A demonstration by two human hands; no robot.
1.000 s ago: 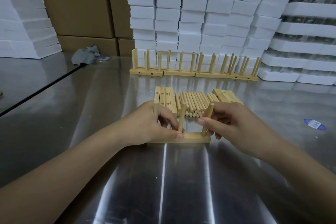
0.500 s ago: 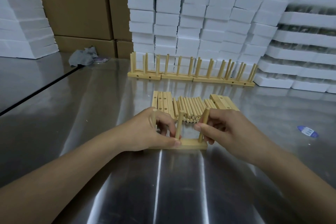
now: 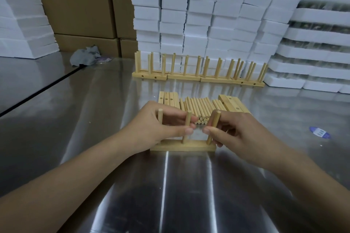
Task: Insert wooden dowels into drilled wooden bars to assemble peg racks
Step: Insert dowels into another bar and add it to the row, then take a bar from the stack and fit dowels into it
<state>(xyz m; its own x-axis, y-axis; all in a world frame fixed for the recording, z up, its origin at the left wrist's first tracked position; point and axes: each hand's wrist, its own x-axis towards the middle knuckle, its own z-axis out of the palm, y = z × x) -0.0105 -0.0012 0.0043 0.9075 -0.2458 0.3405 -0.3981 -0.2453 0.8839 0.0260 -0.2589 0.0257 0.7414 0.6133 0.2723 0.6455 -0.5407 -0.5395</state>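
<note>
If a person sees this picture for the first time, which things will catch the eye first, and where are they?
In the centre, the left hand and right hand each pinch an upright dowel standing in a wooden bar on the shiny metal table. Just behind lies a pile of loose dowels between spare bars. Further back, a row of finished racks stands before a wall of white foam blocks.

Left hand (image 3: 159, 128) pinching; right hand (image 3: 236, 134) — pinching.

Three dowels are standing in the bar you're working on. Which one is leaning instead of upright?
The rightmost dowel, pinched by the right hand. It tilts right at the top, while the middle dowel and left dowel stand nearly straight.
</note>
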